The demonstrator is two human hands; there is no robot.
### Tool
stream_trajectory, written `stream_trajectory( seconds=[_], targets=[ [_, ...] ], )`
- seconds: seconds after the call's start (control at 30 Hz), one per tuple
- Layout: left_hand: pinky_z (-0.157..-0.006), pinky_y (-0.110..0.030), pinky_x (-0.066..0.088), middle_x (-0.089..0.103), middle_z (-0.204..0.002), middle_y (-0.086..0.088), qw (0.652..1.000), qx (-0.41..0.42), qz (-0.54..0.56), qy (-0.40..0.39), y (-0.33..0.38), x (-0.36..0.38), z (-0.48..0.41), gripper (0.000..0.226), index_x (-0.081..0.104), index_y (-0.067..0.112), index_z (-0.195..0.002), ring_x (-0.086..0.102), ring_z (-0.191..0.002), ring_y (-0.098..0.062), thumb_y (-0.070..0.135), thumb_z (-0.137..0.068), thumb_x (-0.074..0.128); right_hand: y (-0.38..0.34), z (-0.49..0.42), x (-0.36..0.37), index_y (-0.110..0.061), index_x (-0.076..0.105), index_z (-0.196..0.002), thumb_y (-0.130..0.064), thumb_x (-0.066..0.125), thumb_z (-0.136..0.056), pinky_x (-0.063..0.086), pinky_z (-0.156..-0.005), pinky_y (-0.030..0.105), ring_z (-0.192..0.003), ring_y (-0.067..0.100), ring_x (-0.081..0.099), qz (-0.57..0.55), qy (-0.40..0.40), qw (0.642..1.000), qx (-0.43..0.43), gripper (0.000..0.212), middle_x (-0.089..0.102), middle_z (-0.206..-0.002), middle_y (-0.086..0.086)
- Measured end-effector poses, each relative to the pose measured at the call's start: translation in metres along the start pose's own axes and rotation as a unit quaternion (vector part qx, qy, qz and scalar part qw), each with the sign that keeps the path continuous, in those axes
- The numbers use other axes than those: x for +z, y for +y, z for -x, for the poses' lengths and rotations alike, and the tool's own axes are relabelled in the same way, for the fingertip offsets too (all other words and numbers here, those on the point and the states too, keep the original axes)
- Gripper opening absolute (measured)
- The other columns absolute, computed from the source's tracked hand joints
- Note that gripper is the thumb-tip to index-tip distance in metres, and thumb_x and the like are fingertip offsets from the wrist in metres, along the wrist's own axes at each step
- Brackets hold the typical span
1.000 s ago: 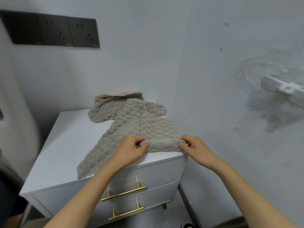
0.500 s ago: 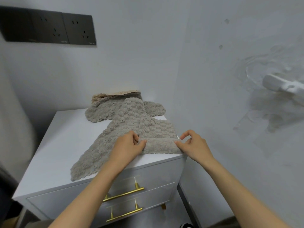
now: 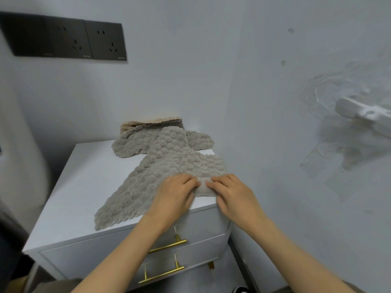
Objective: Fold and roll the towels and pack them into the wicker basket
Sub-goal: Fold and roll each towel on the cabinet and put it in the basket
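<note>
Both hands had drawn together since half a second before, from the two ends of the towel's near edge to its middle. The left hand (image 3: 175,193) and right hand (image 3: 230,193) lay knuckles up, almost touching, fingers curled over a narrow rolled strip of the grey towel (image 3: 169,166) and gripping it.

Small print on the dark wall sockets (image 3: 67,39) was too fine to read.

That towel was thick and bobbly, with a scalloped hem. It was spread slantwise across the smooth white top of a cabinet (image 3: 80,187), its roll at the front right corner. Behind it, against the wall, a second grey towel (image 3: 131,144) lay bunched, with a beige towel (image 3: 148,122) behind that. Brass bar handles (image 3: 169,246) crossed the drawers.
</note>
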State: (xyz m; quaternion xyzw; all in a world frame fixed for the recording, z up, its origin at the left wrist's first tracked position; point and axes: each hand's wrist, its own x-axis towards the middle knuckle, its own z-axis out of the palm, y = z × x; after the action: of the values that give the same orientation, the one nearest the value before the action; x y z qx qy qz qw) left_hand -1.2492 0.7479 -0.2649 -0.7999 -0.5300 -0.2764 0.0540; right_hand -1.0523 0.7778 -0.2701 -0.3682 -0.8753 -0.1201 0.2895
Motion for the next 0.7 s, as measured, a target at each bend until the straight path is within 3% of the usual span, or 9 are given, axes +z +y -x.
stream_trajectory(
  seconds=[0.1,0.2,0.27,0.4,0.53,0.63,0.7],
  targets=[
    [-0.094,-0.026,0.041,0.069,-0.109,0.005,0.999,0.023,-0.018,-0.029,-0.009,-0.003,0.003,0.037,0.07,0.018,-0.105,0.064,-0.095,-0.014,0.036,-0.081,0.049,0.0,0.001,-0.002,-0.023,0.07,-0.11,-0.015,0.071,-0.075,0.052,-0.076,0.024,-0.099,0.012,0.058,-0.018,-0.021,0.999,0.033,0.036,0.068,-0.107,-0.009],
    [-0.103,-0.031,0.038,0.066,-0.121,0.004,0.999,0.019,0.018,-0.041,-0.019,-0.006,0.006,0.037,0.065,0.018,-0.119,0.061,-0.104,-0.013,0.03,-0.085,0.054,0.003,0.001,-0.009,-0.025,0.069,-0.114,-0.013,0.075,-0.075,0.054,-0.065,0.025,-0.098,0.015,0.063,-0.021,-0.06,0.996,0.06,0.041,0.068,-0.108,-0.01],
    [-0.097,-0.033,0.044,0.064,-0.122,0.003,0.997,0.003,0.057,-0.043,-0.02,-0.007,0.006,0.037,0.061,0.017,-0.124,0.059,-0.104,-0.014,0.018,-0.087,0.061,0.008,0.0,-0.012,-0.027,0.061,-0.126,-0.012,0.064,-0.085,0.051,-0.072,0.027,-0.11,0.014,0.057,-0.022,-0.089,0.993,0.078,0.043,0.064,-0.12,-0.011],
    [-0.078,-0.009,0.035,0.064,-0.112,0.003,0.991,-0.051,0.112,-0.052,-0.019,-0.012,0.004,0.034,0.058,0.017,-0.128,0.057,-0.1,-0.012,0.017,-0.094,0.055,0.019,0.0,-0.009,-0.025,0.053,-0.135,-0.013,0.051,-0.095,0.043,-0.089,0.023,-0.118,0.015,0.049,-0.09,-0.14,0.979,0.117,0.042,0.059,-0.126,-0.005],
    [-0.066,-0.009,0.034,0.059,-0.089,0.007,0.979,-0.1,0.168,-0.06,-0.017,-0.014,-0.003,0.02,0.06,0.014,-0.114,0.055,-0.082,-0.012,0.018,-0.098,0.049,0.024,-0.005,-0.015,-0.023,0.059,-0.123,-0.017,0.048,-0.099,0.031,-0.075,0.006,-0.098,0.014,0.047,-0.213,-0.153,0.943,0.203,0.027,0.059,-0.094,-0.007],
    [-0.058,-0.012,0.032,0.052,-0.072,0.008,0.967,-0.141,0.199,-0.076,-0.015,-0.013,-0.006,0.013,0.056,0.022,-0.093,0.047,-0.066,-0.005,0.021,-0.1,0.045,0.028,-0.01,-0.021,-0.024,0.059,-0.097,-0.022,0.048,-0.099,0.033,-0.063,0.009,-0.079,0.014,0.045,-0.265,-0.145,0.918,0.257,0.011,0.055,-0.078,0.0],
    [-0.054,-0.016,0.03,0.049,-0.065,0.008,0.96,-0.166,0.213,-0.08,-0.015,-0.014,-0.008,0.023,0.05,0.028,-0.078,0.044,-0.061,-0.005,0.022,-0.1,0.045,0.029,-0.012,-0.024,-0.019,0.058,-0.086,-0.024,0.05,-0.098,0.034,-0.057,0.011,-0.067,0.012,0.044,-0.284,-0.152,0.902,0.289,0.015,0.051,-0.069,-0.003]
  ],
)
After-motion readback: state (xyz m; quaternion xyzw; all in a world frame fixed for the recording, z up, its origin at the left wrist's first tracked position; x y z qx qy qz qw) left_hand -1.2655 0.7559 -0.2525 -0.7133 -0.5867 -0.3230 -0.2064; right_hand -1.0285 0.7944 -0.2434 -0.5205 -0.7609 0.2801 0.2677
